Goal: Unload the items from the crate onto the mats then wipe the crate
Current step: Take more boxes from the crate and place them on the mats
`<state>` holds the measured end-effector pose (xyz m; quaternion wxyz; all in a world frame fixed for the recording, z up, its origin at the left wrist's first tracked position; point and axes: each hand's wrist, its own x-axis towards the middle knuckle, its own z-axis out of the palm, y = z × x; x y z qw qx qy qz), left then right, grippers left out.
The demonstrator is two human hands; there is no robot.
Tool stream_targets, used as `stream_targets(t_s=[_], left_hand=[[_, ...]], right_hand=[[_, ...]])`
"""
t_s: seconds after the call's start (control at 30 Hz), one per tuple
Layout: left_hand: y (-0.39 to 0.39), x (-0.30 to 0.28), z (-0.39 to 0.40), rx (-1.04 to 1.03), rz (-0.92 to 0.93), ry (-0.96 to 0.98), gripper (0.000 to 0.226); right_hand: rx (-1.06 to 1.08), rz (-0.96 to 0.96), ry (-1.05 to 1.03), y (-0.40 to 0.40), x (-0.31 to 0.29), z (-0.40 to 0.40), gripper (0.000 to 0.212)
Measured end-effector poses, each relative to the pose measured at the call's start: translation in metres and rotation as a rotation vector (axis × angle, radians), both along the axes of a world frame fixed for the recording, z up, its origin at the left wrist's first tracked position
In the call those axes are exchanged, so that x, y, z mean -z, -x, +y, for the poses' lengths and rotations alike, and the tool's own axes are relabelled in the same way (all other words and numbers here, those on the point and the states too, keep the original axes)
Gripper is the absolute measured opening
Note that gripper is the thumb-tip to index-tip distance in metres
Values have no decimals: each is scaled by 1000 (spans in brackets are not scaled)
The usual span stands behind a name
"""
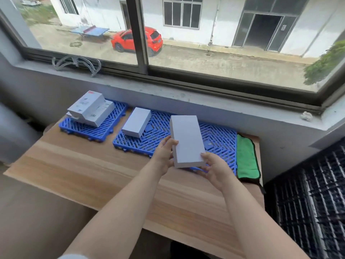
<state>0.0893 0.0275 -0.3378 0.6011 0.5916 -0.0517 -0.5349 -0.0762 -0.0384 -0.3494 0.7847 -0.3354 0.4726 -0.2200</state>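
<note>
Arms: both bare arms reach forward from the bottom edge, over the wooden table (pixel 97 165).
Left hand (pixel 165 154): it is up on its side at the near left corner of the white box (pixel 186 141), with the thumb on top.
Right hand (pixel 214 168): it cups the near right corner of the same box from below.
Fingers: both hands are curled around the box and hold it. It is tilted, with the near end lifted, over the right blue mat (pixel 218 139).
Box look: long, flat, plain white, no marks that I can see.
Green cloth (pixel 246 157): folded, lying just right of that mat on the table.
Black crate (pixel 308 202): beside the table on the right, dark and ribbed.
Second white box (pixel 136 122): lying flat at the left end of the same mat.
Left blue mat (pixel 93 128): farther left, with a stack of white boxes (pixel 91 109) on it.
Window (pixel 141 34): behind the table, above a gray ledge.
</note>
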Motion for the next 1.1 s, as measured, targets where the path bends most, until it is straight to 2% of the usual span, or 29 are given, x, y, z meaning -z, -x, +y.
stream_targets(t_s=[0.1,0.27,0.43,0.6,0.73,0.87,0.93,1.1], left_hand=[[-16,-4,-11,-25,-22,-32,39],[-35,-1,-23,-31,-48,-76,36],[-71,3,-28,40,-33,-114,40],[-119,23,-38,93,-70,-128,23],[-168,46,-44,151,-63,-185,31],[-218,61,-53,231,-58,-230,30],[-238,69,-56,218,-29,-212,28],[-272,86,-66,284,-42,-173,40]], right_hand=[[-16,-39,-61,-13,-1,-18,8],[24,-77,-74,-35,4,-40,17],[47,-66,-50,-61,7,-52,16],[63,9,-5,-111,24,-59,16],[163,69,-26,-166,44,-52,15],[278,76,-76,-215,67,-45,13],[320,85,-77,-234,76,-46,13],[407,110,-105,-270,92,-49,16]])
